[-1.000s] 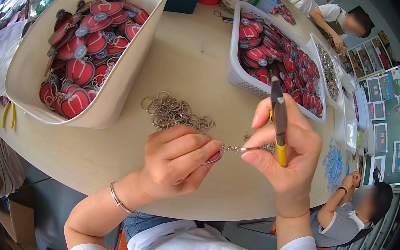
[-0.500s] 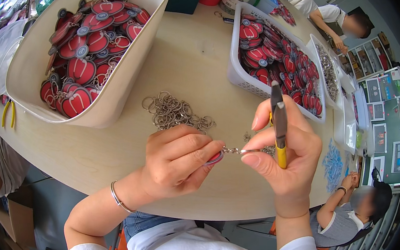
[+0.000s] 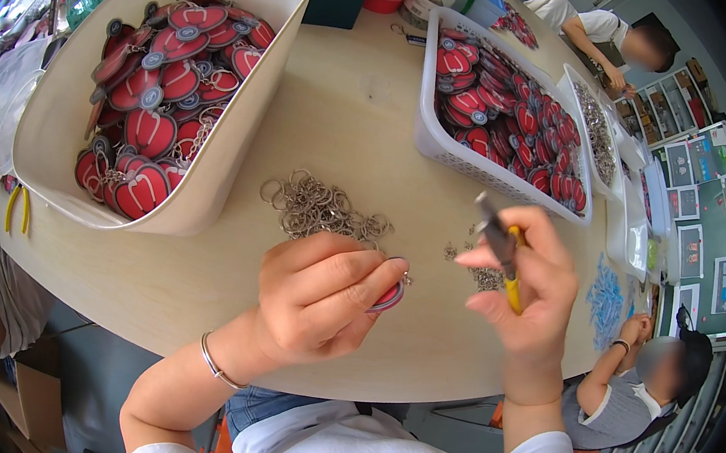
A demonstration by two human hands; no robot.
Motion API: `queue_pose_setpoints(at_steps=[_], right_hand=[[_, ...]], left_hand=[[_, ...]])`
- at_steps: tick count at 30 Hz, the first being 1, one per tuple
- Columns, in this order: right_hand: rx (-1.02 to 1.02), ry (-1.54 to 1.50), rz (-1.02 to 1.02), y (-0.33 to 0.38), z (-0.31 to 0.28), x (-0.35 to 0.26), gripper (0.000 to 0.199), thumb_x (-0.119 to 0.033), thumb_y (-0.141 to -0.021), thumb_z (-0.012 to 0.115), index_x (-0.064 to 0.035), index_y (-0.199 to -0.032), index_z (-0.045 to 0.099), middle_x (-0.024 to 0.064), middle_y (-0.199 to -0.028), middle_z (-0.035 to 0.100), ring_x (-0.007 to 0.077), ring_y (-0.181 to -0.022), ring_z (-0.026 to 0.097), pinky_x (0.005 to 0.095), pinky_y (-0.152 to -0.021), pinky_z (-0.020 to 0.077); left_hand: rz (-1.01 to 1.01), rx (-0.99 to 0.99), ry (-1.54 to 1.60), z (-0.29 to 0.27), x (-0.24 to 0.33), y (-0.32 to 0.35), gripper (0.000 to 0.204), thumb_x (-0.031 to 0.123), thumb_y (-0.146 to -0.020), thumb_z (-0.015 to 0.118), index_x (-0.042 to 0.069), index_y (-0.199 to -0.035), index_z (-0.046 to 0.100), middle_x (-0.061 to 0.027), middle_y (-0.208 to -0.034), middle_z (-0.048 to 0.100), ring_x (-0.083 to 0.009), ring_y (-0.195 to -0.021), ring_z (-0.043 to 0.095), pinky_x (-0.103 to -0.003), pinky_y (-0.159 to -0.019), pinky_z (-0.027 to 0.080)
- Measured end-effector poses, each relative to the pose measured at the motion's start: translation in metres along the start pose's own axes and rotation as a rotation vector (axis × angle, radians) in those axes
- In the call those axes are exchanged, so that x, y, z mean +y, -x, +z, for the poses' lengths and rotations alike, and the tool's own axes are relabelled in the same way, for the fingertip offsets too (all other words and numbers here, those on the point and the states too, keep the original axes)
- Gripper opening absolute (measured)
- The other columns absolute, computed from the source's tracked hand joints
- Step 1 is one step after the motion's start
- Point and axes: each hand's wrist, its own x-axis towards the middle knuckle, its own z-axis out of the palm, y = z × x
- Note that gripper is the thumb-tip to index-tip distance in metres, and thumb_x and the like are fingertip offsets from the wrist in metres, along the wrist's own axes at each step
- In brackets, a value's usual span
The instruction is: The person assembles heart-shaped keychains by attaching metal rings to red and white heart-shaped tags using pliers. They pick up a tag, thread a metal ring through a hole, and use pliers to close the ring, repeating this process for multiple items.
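**Tag and pliers held over a crowded workshop worktop**

A pale wooden worktop (image 3: 353,130) fills the view, with other people seated around its far and near right edges. The left hand (image 3: 322,297) is curled shut, thumb and fingers pinching a round red tag (image 3: 388,296) that peeks out at the fingertips, a small metal link showing at its edge. Just to the right of it, the right hand (image 3: 528,284) grips yellow-handled pliers (image 3: 503,252) upright, dark tips pointing up and away; its forefinger stretches toward the left hand, and the two hands are close but apart. Beyond the left hand lies a loose heap of metal key rings (image 3: 318,206), and farther off a large white tub (image 3: 199,186) piled with red tags. Beyond the right hand stands a white basket (image 3: 443,143) full of the same tags. Small metal links (image 3: 483,277) are scattered on the wood between the hands. Another pair of yellow pliers (image 3: 14,208) lies far to the left.
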Motion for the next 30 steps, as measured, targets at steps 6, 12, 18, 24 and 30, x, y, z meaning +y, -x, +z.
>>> queue_pose_setpoints(at_steps=[6, 12, 18, 24, 30], right_hand=[[-0.174, 0.356, -0.210, 0.017, -0.012, 0.017, 0.035, -0.025, -0.058, 0.084, -0.0041, -0.065, 0.057, 0.0102, -0.090, 0.057, 0.0278, -0.078, 0.053, 0.0382, -0.064, 0.0426], [-0.199, 0.463, -0.292, 0.019, -0.015, 0.020, 0.031, -0.019, -0.056, 0.084, -0.0062, -0.065, 0.058, 0.0096, -0.087, 0.057, 0.0251, -0.069, 0.054, 0.0364, -0.057, 0.0414], [-0.110, 0.468, -0.284, 0.034, -0.001, 0.021, 0.025, -0.012, -0.058, 0.080, -0.0034, -0.067, 0.058, 0.0107, -0.084, 0.056, 0.0235, -0.061, 0.052, 0.0314, -0.048, 0.0407], [-0.069, 0.288, -0.170, 0.053, 0.025, 0.017, 0.023, -0.014, -0.066, 0.079, -0.0018, -0.067, 0.059, 0.0116, -0.086, 0.056, 0.0236, -0.064, 0.050, 0.0301, -0.051, 0.0420], [-0.092, 0.213, -0.112, 0.044, 0.015, 0.019, 0.026, -0.018, -0.065, 0.082, -0.0018, -0.069, 0.062, 0.0116, -0.093, 0.056, 0.0263, -0.079, 0.053, 0.0350, -0.064, 0.0448]], left_hand=[[0.038, -0.038, -0.049, 0.000, -0.001, 0.001, 0.042, 0.003, -0.054, 0.062, -0.002, -0.094, 0.071, -0.0097, -0.086, 0.067, -0.0226, -0.065, 0.060, -0.030, -0.053, 0.050], [0.084, -0.084, -0.108, 0.000, -0.002, 0.001, 0.043, 0.005, -0.054, 0.062, -0.001, -0.096, 0.071, -0.0091, -0.090, 0.067, -0.0221, -0.068, 0.060, -0.030, -0.054, 0.050], [0.023, -0.072, -0.099, 0.000, 0.002, -0.002, 0.039, 0.001, -0.057, 0.063, 0.000, -0.095, 0.071, -0.0072, -0.089, 0.067, -0.0207, -0.068, 0.060, -0.030, -0.055, 0.050], [-0.033, -0.100, -0.008, -0.007, 0.009, -0.001, 0.037, -0.001, -0.060, 0.065, 0.000, -0.097, 0.071, -0.0087, -0.092, 0.068, -0.0218, -0.069, 0.060, -0.030, -0.061, 0.050], [0.043, -0.048, -0.060, -0.007, 0.007, -0.006, 0.038, 0.003, -0.054, 0.061, 0.001, -0.091, 0.072, -0.0051, -0.088, 0.067, -0.0175, -0.067, 0.058, -0.026, -0.050, 0.048]])
